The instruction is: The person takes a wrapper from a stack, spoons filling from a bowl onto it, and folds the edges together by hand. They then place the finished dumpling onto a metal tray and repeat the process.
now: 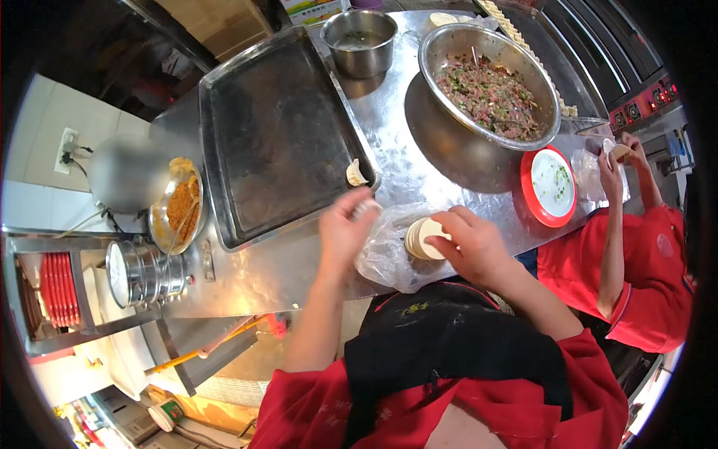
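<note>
My left hand (345,228) is closed around a small whitish dumpling (366,209), beside the front right corner of a large black baking tray (277,135). One folded dumpling (355,173) lies inside that corner. To the right, my right hand (479,243) has its thumb and fingers on a stack of round dumpling wrappers (420,239), apparently gripping the top one. The stack rests on a clear plastic bag (393,269) near the table's front edge. Beyond it stands a wide steel bowl (550,120) of minced meat filling (490,97) with green bits.
A red-rimmed dish (529,206) sits at right, beside a co-worker in a red shirt (636,269) whose hands hold a wrapper. A steel pot (359,60) stands at the back; a bowl of orange food (182,206) and steel canisters (142,273) are at left.
</note>
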Action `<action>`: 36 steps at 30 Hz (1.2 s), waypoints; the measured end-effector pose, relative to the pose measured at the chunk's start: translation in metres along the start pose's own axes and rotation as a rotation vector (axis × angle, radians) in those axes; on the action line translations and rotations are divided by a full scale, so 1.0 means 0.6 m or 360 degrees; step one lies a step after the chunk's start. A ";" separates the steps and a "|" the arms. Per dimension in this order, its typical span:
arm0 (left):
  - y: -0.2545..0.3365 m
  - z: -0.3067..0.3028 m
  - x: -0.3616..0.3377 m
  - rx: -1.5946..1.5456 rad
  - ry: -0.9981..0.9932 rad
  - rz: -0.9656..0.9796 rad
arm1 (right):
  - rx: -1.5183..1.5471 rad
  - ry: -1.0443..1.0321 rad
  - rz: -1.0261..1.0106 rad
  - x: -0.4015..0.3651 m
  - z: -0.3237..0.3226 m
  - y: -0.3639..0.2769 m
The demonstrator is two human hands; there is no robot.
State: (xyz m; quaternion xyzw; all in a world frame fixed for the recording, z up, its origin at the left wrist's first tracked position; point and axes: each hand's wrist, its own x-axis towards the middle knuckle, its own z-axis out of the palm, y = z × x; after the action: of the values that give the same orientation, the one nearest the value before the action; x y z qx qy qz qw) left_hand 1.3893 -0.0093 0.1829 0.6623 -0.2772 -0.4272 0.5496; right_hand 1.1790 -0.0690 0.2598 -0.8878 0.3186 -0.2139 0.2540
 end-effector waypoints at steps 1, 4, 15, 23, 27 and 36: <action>-0.023 -0.019 0.041 0.0027 0.0092 0.0143 | 0.0002 -0.0005 0.0015 -0.007 -0.002 0.010; -0.034 -0.046 0.123 0.0495 0.0475 0.0270 | 0.0181 0.0074 0.0172 -0.031 0.004 0.045; -0.073 -0.038 0.172 0.1460 0.0361 0.0309 | 0.0322 -0.0060 0.0141 -0.093 0.066 0.100; -0.046 -0.058 0.172 0.0671 0.0214 -0.0382 | -0.0118 -0.0294 -0.0148 -0.082 0.105 0.101; -0.054 -0.067 0.173 0.0577 0.0143 -0.0334 | 0.0106 -0.0306 0.0014 -0.083 0.096 0.103; -0.063 -0.051 0.179 0.0504 0.0083 -0.0259 | 0.0302 -0.0396 0.0136 -0.081 0.093 0.112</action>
State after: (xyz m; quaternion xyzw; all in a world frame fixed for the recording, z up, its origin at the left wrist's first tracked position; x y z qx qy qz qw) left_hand 1.4639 -0.0748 0.1192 0.7716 -0.2722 -0.4039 0.4092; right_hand 1.1445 -0.0635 0.1662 -0.8651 0.3004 -0.1205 0.3832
